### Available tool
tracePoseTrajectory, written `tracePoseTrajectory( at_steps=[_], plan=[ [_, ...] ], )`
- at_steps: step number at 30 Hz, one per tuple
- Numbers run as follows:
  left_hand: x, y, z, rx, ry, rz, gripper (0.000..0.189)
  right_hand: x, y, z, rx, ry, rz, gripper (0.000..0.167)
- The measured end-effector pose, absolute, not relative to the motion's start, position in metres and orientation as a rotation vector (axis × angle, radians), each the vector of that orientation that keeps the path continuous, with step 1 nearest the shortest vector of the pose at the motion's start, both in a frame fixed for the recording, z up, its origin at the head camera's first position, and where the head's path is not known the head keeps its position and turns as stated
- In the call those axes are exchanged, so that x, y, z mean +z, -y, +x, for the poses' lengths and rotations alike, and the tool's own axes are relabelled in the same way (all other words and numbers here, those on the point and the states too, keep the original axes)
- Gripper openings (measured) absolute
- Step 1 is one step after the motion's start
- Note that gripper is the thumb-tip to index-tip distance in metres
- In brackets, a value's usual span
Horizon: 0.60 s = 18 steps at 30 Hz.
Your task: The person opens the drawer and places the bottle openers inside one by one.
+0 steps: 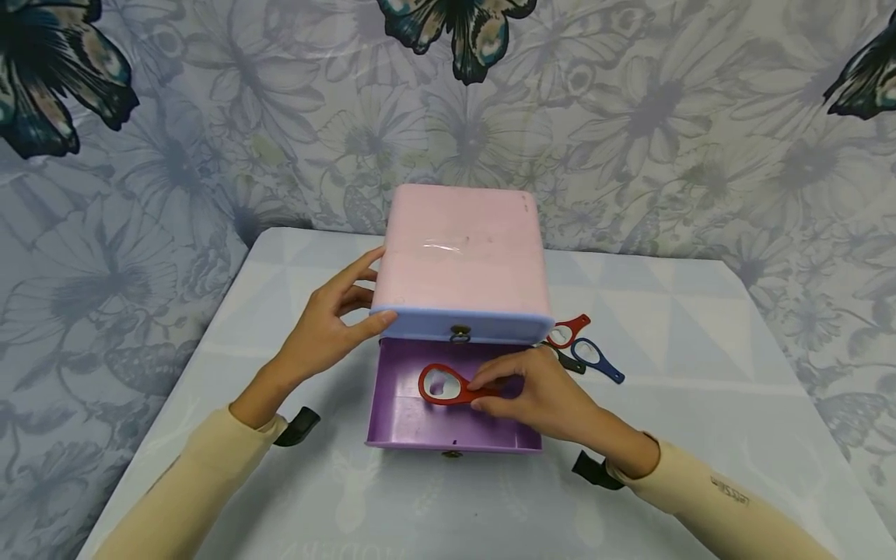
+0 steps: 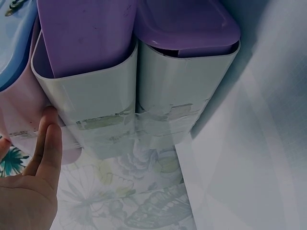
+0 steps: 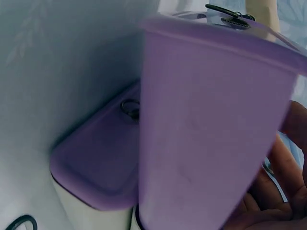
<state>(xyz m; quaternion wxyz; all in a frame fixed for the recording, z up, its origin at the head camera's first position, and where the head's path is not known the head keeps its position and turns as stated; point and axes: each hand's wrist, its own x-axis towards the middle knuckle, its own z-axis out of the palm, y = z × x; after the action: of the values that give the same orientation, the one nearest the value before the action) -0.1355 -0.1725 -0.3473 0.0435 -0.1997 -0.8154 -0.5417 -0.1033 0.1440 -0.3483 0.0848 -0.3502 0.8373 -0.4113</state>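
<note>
A pink-topped storage box (image 1: pixel 465 249) with small drawers stands mid-table. Its purple drawer (image 1: pixel 395 424) is pulled out below a blue drawer front (image 1: pixel 420 324). My right hand (image 1: pixel 549 397) pinches the handle of a red magnifying glass (image 1: pixel 462 394), which lies flat over the purple drawer's inside. At the box's left side is my left hand (image 1: pixel 322 330), thumb against the blue front's corner and fingers along the side wall. In the left wrist view, the straight fingers (image 2: pixel 52 143) touch the box near a pale drawer housing (image 2: pixel 91 105). The right wrist view shows the purple drawer's outer side (image 3: pixel 211 129), partly covering the right hand.
Right of the box lie more magnifying glasses: a red one (image 1: pixel 579 321), a blue one (image 1: pixel 607 368) and a dark one (image 1: pixel 572 362), partly behind my hand. Another purple drawer (image 3: pixel 96 163) sits closed beneath the pulled-out one. A patterned wall (image 1: pixel 644 155) rises behind the table (image 1: pixel 700 404).
</note>
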Motion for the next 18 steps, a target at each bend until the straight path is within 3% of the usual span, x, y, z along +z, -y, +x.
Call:
tracePoseTrajectory(
  at_steps=[18],
  plan=[
    [-0.347,0.172,-0.136,-1.654,2.501,-0.605,0.082,-0.363,-0.110,-0.114,-1.113,-2.513,-1.132,0.013]
  ],
)
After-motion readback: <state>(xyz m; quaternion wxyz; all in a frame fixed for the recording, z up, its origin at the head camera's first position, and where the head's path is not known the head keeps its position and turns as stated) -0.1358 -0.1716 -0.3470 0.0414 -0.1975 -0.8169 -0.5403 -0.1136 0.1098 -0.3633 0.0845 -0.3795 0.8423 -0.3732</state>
